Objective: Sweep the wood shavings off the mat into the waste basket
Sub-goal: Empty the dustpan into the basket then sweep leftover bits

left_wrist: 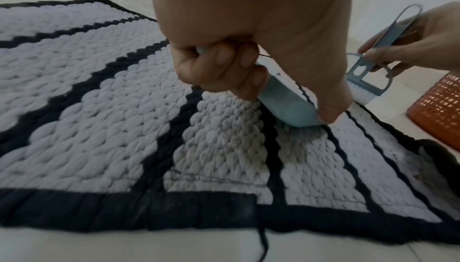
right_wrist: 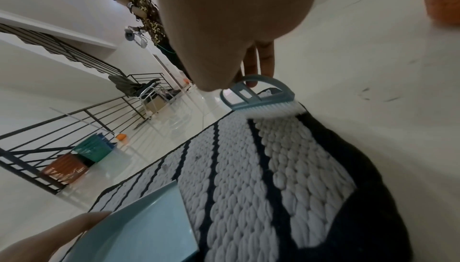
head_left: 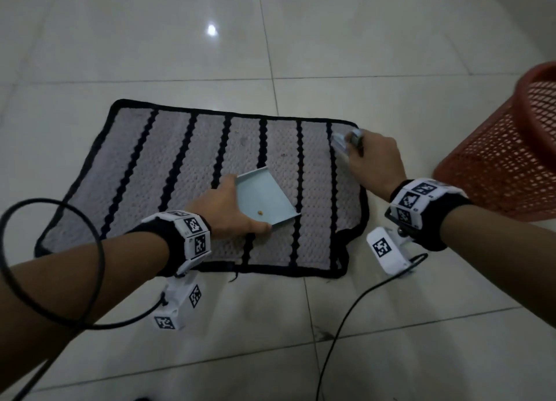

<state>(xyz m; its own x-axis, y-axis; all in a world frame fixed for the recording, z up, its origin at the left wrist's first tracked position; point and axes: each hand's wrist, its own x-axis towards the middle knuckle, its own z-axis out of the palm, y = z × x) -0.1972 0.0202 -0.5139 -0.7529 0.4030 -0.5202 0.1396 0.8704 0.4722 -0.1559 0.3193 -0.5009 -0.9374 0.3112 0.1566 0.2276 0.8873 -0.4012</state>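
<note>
a home interior: glossy tiled floor [head_left: 391, 39], railed staircase [right_wrist: 62, 53], woven mat [head_left: 135, 165]

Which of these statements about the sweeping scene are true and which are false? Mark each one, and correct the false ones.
1. The left hand grips the light blue dustpan over the striped mat. True.
2. The right hand holds the small brush at the near left corner of the mat. False: the brush's bristles are at the far right corner.
3. The orange waste basket stands on the mat. False: it stands on the tiled floor, to the right of the mat.
4. A small brownish piece lies in the dustpan. True.
5. The dustpan is heaped full. False: only that one piece shows in it.
</note>
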